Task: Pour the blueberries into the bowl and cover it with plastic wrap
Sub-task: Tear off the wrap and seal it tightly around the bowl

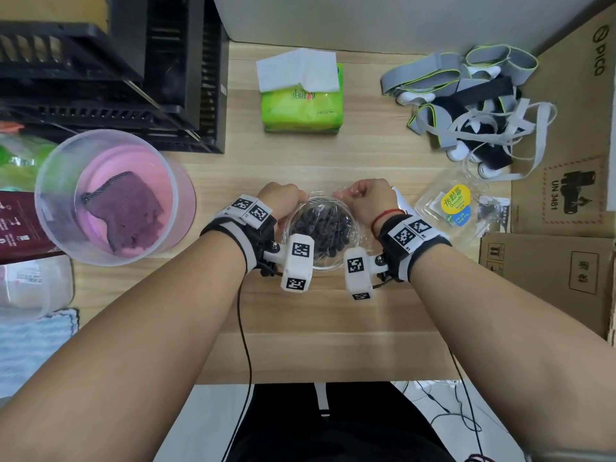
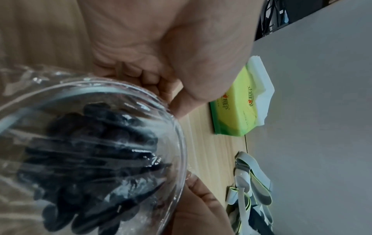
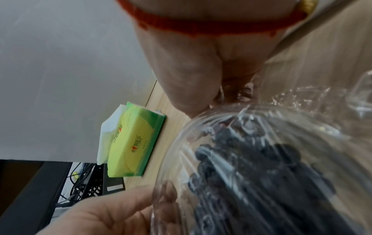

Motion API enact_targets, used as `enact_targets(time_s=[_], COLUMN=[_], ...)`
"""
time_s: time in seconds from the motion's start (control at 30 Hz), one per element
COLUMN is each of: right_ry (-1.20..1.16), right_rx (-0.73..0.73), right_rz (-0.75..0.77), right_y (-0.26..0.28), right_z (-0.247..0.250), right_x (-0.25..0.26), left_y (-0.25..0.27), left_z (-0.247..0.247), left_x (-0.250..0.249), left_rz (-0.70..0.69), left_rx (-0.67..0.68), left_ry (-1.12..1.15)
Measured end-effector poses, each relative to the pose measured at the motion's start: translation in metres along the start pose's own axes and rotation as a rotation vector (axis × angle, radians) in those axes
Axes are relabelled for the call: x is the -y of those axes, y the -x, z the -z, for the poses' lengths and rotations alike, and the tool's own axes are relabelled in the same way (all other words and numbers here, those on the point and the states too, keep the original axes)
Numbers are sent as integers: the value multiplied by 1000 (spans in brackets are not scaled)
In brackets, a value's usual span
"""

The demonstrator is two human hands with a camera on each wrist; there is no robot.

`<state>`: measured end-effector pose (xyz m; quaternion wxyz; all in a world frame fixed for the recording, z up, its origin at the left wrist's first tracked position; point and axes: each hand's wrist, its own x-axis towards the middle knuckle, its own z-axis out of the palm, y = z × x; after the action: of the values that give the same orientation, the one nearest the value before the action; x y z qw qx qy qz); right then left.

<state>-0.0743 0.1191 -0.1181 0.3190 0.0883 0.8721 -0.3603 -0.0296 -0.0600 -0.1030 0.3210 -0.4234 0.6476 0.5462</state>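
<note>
A clear glass bowl (image 1: 354,245) stands mid-table and holds a heap of dark blueberries (image 1: 321,228). Wrinkled plastic wrap (image 1: 328,197) is stretched over its mouth. My left hand (image 1: 290,198) is at the far left rim, fingers curled, pinching the wrap against the bowl. My right hand (image 1: 356,195) does the same at the far right rim. The left wrist view shows my left hand (image 2: 171,95) against the rim (image 2: 181,143), with berries (image 2: 90,151) under the film. In the right wrist view my right hand (image 3: 201,89) pulls the wrap (image 3: 302,103) down beside the bowl (image 3: 167,159).
An empty clear blueberry box (image 1: 453,205) lies just right of the bowl. A green tissue pack (image 1: 301,98) sits behind it, and a pile of grey straps (image 1: 473,105) at the back right. A clear tub with a pink base (image 1: 113,195) and black crates (image 1: 116,71) stand left; cardboard boxes (image 1: 566,195) right.
</note>
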Motion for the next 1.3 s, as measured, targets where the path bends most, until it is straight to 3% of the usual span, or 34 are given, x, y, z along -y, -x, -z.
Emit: enact_targets(time_s=[0.07, 0.23, 0.33, 0.43, 0.6, 0.7, 0.8, 1.0, 1.17, 1.3], right_ry=[24, 88, 102, 160, 294, 281, 205, 150, 122, -91], right_rx=[-17, -54, -70, -60, 49, -18, 68, 18, 69, 76], right_rz=[1, 40, 59, 113, 274, 333, 370, 308, 218, 61], right_y=[2, 5, 5, 8, 20, 27, 34, 36, 44, 48], right_z=[0, -3, -2, 2, 15, 26, 22, 11, 9, 9], right_x=[-1, -3, -3, -5, -9, 2, 8, -5, -22, -29], left_y=[8, 29, 32, 28, 28, 28, 28, 28, 30, 34], left_z=[2, -7, -13, -11, -9, -7, -4, -4, -8, 2], left_x=[-3, -1, -3, -6, -8, -7, -5, 4, 12, 20], left_rz=[-23, -474, -578, -572, -539, -544, -538, -508, -507, -473], left_rx=[-8, -109, -107, -140, -76, -132, -219, -320, -395, -446], left_ry=[-99, -421, -602, -646, -747, -734, -698, -671, -666, -612])
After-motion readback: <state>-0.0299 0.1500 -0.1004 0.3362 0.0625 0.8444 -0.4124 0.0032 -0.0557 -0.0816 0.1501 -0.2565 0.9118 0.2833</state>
